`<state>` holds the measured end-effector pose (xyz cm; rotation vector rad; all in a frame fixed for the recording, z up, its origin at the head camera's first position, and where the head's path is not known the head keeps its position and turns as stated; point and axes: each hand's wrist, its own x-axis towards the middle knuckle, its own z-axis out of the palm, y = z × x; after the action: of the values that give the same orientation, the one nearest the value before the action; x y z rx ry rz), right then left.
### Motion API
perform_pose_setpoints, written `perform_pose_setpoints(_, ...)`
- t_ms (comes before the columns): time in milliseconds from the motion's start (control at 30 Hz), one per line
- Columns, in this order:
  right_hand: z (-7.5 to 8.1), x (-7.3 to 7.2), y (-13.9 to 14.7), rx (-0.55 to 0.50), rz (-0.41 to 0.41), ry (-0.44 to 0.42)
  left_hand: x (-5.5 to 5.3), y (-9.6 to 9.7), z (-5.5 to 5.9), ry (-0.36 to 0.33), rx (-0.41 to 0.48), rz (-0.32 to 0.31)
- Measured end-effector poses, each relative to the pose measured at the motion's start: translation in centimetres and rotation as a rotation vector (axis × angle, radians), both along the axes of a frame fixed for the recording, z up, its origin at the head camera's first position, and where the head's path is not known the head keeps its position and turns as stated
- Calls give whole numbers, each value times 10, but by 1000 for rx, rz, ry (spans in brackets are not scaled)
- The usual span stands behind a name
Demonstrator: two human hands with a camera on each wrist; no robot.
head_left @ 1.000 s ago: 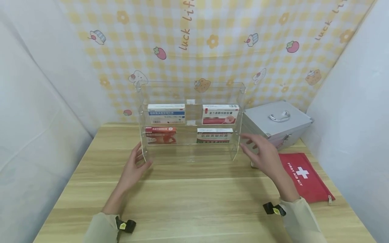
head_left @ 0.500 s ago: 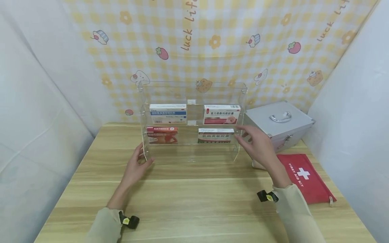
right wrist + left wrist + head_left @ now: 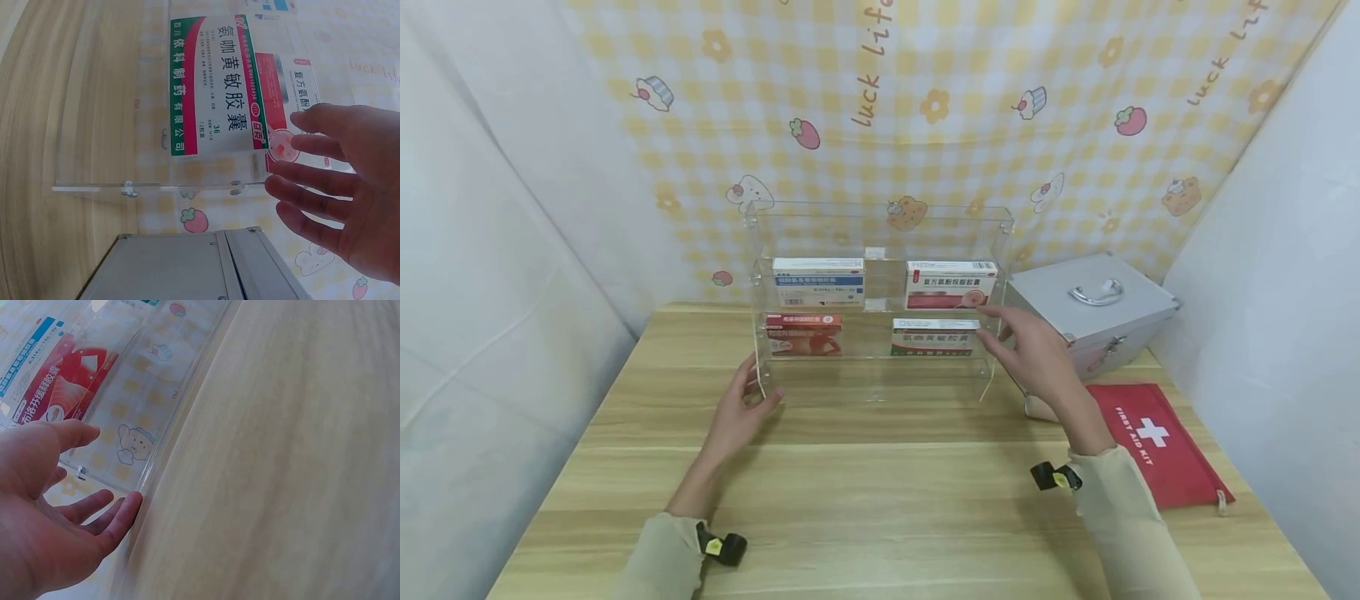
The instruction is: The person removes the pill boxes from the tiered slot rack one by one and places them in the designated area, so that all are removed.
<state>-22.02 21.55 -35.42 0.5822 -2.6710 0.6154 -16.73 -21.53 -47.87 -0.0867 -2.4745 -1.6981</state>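
A clear acrylic display stand (image 3: 872,379) stands upright on the table and bears several medicine boxes. On its upper tier are a blue-and-white box (image 3: 818,287) and a red-and-white box (image 3: 951,290); below them are a red box (image 3: 805,340) and a green-and-white box (image 3: 932,342). My left hand (image 3: 741,417) is at the stand's lower left side, thumb in front and fingers around the outside, little fingertip by the bottom corner. My right hand (image 3: 1033,354) reaches to the right side panel, thumb and fingers spread around its edge; contact there is unclear.
A silver metal case (image 3: 1086,308) with a handle stands behind my right hand. In front of it lies a red first aid pouch (image 3: 1165,450). Behind the stand hangs a yellow checked cloth (image 3: 850,150). The wooden table (image 3: 880,517) extends toward me.
My right hand has moved left and slightly up, from beside the stand to its right side panel. My left hand stays at the left side. The whole view has shifted slightly.
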Motion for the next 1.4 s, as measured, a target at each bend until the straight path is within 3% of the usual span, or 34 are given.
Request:
perform_pose_setpoints(367, 2, -4, -7, 50, 0, -179, 1, -1, -1, 8, -6, 6)
perform_pose_setpoints(1167, -5, -14, -9, 67, 22, -146, 2, -1, -2, 4, -1, -5)
perform_pose_setpoints(1400, -5, -17, -8, 25, 42, -188, 1, -1, -2, 4, -4, 3)
